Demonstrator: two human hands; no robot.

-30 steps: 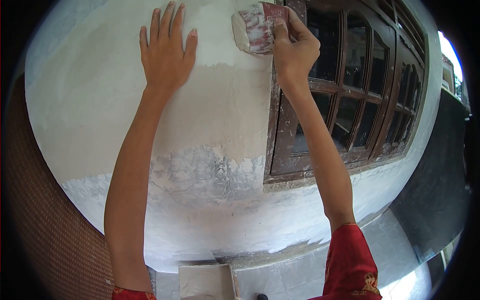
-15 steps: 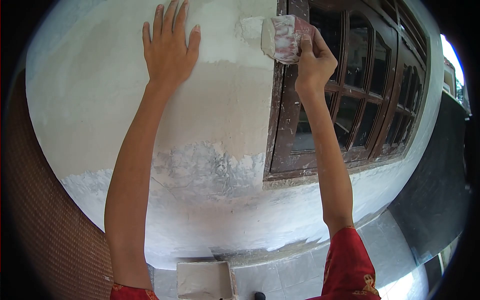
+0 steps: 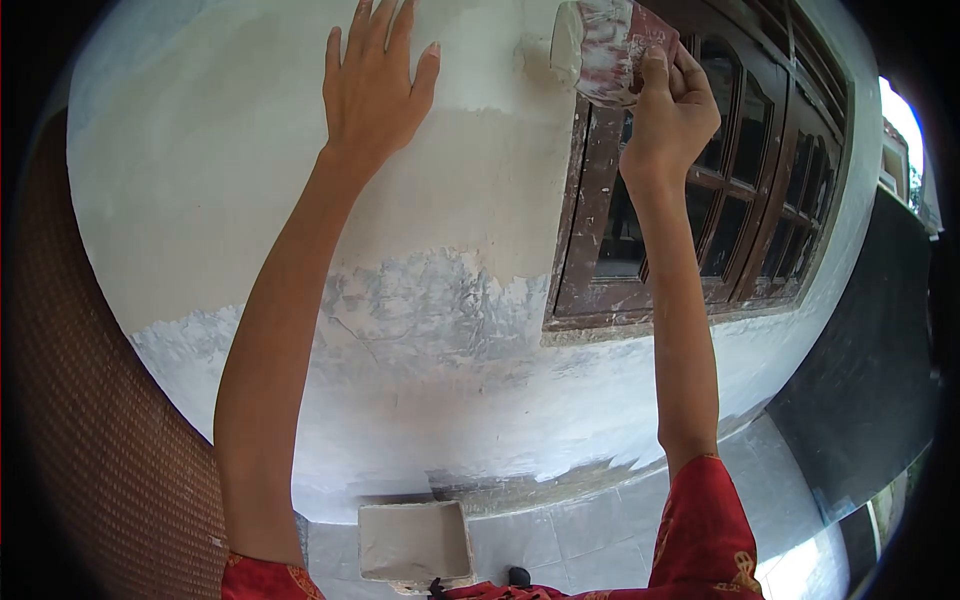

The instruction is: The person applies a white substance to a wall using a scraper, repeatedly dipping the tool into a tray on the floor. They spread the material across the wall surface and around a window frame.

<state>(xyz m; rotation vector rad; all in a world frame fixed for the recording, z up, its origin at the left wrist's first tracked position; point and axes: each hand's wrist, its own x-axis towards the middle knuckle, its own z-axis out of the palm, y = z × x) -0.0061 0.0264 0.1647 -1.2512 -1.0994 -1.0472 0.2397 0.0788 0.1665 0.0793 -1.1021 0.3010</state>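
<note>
A red putty scraper (image 3: 605, 50), smeared with white putty, is gripped in my right hand (image 3: 672, 120) between thumb and fingers. Its pale coated edge meets the wall right beside the window frame, near the top of the view. My left hand (image 3: 378, 95) lies against the wall (image 3: 470, 180), fingers spread and holding nothing; its fingertips reach the upper edge of the view. Smooth beige-grey coating covers the upper wall, while rougher, patchy grey-white shows lower down. At the wall's foot a rectangular container (image 3: 466, 545) holds pale putty.
A brown wooden window (image 3: 715, 205) with dark panes is set in the wall on the right. At the left stands a brown woven panel (image 3: 110, 400). A dark sheet (image 3: 850, 360) stands at far right. Grey tiles (image 3: 600, 520) cover the floor.
Both hands appear further right and higher in the view, as do the wall and window, so the camera has shifted. The scraper stays in my right hand, near the window frame's edge.
</note>
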